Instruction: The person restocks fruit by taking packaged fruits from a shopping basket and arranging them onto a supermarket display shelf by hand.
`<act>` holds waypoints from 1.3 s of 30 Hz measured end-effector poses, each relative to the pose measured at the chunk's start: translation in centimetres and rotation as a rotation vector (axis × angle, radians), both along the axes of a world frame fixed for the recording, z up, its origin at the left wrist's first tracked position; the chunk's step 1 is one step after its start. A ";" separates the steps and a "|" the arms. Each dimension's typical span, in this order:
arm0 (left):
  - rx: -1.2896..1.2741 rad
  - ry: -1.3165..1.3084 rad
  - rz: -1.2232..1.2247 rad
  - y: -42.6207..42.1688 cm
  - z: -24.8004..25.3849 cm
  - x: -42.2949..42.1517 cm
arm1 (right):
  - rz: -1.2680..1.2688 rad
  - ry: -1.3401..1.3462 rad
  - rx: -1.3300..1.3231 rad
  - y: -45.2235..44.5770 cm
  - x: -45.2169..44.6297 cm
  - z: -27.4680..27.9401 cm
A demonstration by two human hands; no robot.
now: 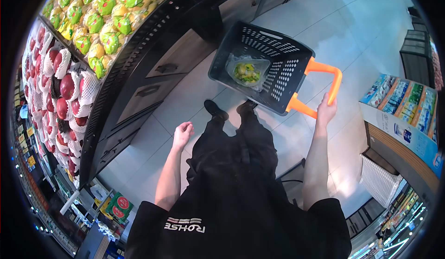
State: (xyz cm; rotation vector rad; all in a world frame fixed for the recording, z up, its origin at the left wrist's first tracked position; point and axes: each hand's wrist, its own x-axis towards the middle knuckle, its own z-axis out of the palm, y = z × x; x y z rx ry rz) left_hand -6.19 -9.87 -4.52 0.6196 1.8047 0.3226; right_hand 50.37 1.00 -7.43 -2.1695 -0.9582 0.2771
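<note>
My right hand [327, 110] is wrapped round the orange handle [336, 80] of a black shopping basket [289, 57] with perforated sides. The basket is tilted in front of my feet, its opening facing up toward me. Inside it lies a clear plastic bag [249, 72] with green and yellow produce, whose kind I cannot make out. My left hand [183, 134] hangs at my left side with its fingers curled in, and nothing shows in it. It is apart from the basket and nearest to the dark drawer fronts of the produce stand.
On the left, a produce stand holds red fruit [66, 87] in white foam nets and yellow fruit [123, 25] in green-printed wrappers. Boxed packages [405, 103] sit on a wooden-edged display at the right. Pale tiles [343, 31] cover the floor.
</note>
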 end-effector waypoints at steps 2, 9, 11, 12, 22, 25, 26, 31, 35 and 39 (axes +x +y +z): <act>0.003 0.000 -0.014 0.3 -0.2 2.3 | 0.039 0.010 -0.003 1.3 1.7 0.1; -0.035 -0.028 -0.034 0.4 -0.8 8.1 | 0.036 0.311 -0.097 3.7 2.4 4.9; -0.056 -0.027 -0.020 0.5 -1.3 8.8 | 0.046 0.279 -0.113 3.7 2.8 4.5; -0.065 -0.022 -0.024 0.6 -1.8 9.0 | 0.061 0.232 -0.125 3.7 3.0 4.3; -0.003 0.030 -0.289 11.5 -8.5 12.5 | 0.383 0.324 -0.137 7.9 -10.4 2.4; 0.105 -0.040 -0.425 15.7 -14.3 15.2 | 0.664 0.348 -0.447 8.8 -14.4 -8.9; 0.149 -0.039 -0.518 17.1 -16.5 16.2 | 0.701 0.373 -0.534 9.0 -15.4 -13.0; 0.282 -0.011 -0.844 22.4 -28.7 20.5 | 0.613 0.400 -0.753 10.6 -19.0 -31.5; 0.243 -0.005 -0.906 24.3 -37.0 23.2 | 0.536 0.287 -1.034 11.7 -18.3 -41.2; 0.295 0.069 -1.107 22.9 -45.7 23.9 | 0.631 0.256 -1.200 12.0 -16.0 -46.8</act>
